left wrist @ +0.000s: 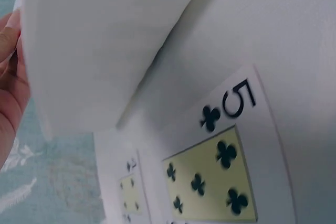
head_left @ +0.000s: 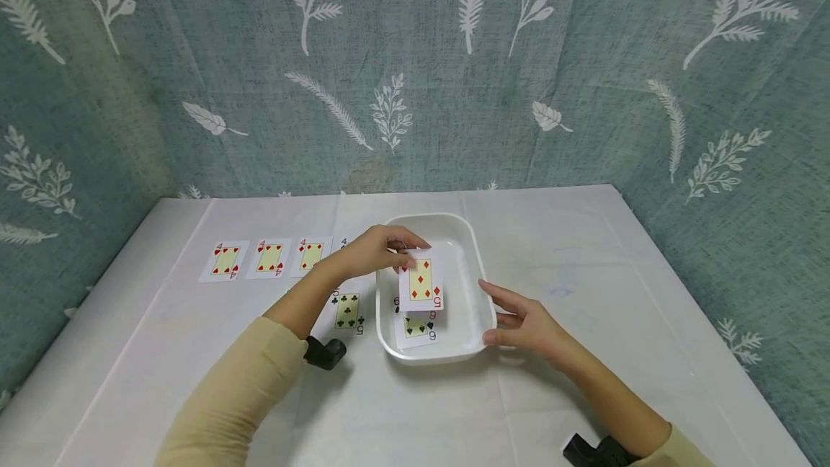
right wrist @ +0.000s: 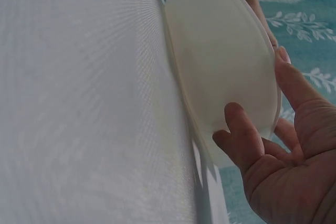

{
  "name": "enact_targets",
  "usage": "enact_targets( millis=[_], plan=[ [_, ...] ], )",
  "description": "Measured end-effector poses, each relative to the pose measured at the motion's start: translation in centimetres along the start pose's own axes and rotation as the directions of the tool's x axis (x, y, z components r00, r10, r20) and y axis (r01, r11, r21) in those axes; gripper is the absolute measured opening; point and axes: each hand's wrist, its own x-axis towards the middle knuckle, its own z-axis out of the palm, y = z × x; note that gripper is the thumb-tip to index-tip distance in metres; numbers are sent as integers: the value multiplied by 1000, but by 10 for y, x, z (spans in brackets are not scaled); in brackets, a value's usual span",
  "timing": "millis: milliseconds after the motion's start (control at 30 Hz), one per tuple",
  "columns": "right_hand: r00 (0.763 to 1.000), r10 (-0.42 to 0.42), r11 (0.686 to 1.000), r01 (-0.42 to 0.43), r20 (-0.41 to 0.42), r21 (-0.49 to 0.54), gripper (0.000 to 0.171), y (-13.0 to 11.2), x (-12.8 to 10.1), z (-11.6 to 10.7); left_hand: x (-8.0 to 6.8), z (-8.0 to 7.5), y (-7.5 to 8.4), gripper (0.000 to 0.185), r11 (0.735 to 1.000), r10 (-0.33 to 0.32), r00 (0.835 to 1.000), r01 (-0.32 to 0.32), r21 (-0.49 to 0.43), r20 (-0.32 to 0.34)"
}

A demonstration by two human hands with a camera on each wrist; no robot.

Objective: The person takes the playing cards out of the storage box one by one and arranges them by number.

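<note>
Left hand (head_left: 372, 251) over the far left rim of the white tray (head_left: 476, 265), fingers pinched on the top edge of the five of diamonds (head_left: 421, 283), card lifted face up above the tray's floor. Right hand (head_left: 525, 323) spread against the tray's near right wall, thumb and fingertips (right wrist: 244, 129) touching the outside, steadied rather than gripped.

Possible slip from here, as a judgement: a grip so close to the card's edge could have let the five of diamonds tip or drop back into the tray. A drag of the sleeve could have shifted the five of clubs (head_left: 348, 310) just beneath the forearm.

Counted: one tray; two cards over or in it, the held five and a six of spades (head_left: 416, 328) flat on the floor. On the white tablecloth (head_left: 583, 251), three red fours (head_left: 269, 258) in a row at far left, a fourth card (head_left: 342, 242) mostly hidden behind the wrist, and the one five of clubs nearer.
</note>
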Motion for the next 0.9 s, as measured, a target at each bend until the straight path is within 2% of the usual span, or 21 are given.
enact_targets(
  millis=[200, 433, 633, 900],
  plan=[
    [1000, -11, 1000, 11, -1, -17, 86, 1, 0, 0, -12, -10, 3, 33, 1000, 10, 999, -10, 24, -30],
    [1000, -10, 1000, 10, -1, -11, 86, 0, 0, 1, -26, -20, 0, 35, 998, -59, 995, 59, -9, -76],
    [1000, -9, 1000, 9, -3, -12, 86, 0, -1, 1, -40, -31, 2, 37, 996, -83, 988, 77, -52, -133],
    [1000, -13, 1000, 13, -4, -20, 87, 0, -1, 2, -58, -46, -2, 37, 992, -121, 980, 115, -41, -159]
  ],
)
